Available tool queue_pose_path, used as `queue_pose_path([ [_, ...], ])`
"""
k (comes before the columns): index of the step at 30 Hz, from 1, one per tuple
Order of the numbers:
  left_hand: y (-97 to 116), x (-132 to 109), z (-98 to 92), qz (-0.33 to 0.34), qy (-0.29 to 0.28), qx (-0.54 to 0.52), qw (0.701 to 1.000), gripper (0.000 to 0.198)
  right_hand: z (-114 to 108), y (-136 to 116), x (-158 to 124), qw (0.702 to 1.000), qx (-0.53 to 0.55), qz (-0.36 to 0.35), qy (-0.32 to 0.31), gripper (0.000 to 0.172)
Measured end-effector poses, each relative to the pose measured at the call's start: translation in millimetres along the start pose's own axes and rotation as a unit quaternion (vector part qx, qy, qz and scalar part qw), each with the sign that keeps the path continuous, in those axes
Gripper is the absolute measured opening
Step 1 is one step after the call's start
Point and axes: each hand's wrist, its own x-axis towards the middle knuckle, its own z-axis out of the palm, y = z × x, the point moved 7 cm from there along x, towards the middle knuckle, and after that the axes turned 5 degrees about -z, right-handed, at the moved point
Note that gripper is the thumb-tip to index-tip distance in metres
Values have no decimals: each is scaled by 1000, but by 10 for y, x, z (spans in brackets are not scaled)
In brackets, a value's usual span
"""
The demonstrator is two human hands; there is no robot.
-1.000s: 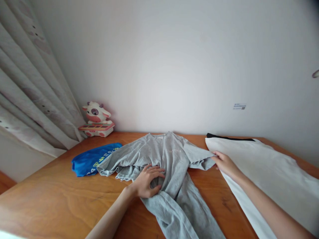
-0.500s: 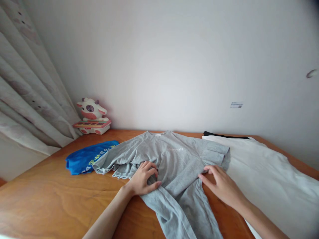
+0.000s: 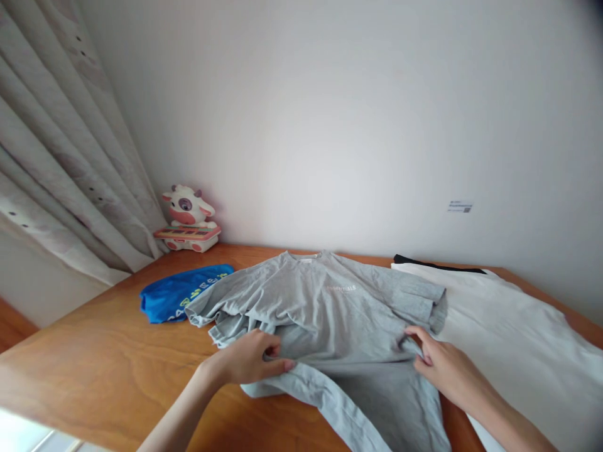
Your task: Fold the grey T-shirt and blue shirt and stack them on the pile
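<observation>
A grey short-sleeved T-shirt with pale chest lettering lies front up, its collar toward the wall and its lower part rumpled toward me. My left hand is closed on the shirt's left side, thumb and fingers gripping a fold of the cloth. On the opposite side, below the right sleeve, my right hand pinches the shirt's edge between thumb and fingers. Between the hands the fabric is drawn out, with a loose strip hanging down toward the near edge.
A folded blue garment lies left of the shirt, partly under its sleeve. White clothing with a black piece behind it covers the right side. A toy cow with a keyboard stands on the wooden table by the curtain.
Both hands have moved apart, the left slightly leftward and the right closing on the shirt's side. The lower cloth is spread wider. The view has shifted a little.
</observation>
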Motion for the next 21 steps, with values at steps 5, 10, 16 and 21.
queue_pose_path([
  [5,-551,-95,-311,-85,101,-13,991,51,-5,205,-95,997,-77,3,-29,31],
  [10,-1279,16,-444,-269,238,81,930,56,-211,-436,57,983,-10,-117,138,33],
  [16,-1373,572,-180,-223,135,102,960,60,323,-596,65,984,-6,-131,119,57],
  [21,-1307,812,-243,-182,236,118,947,51,568,-410,-107,990,-14,-92,104,59],
])
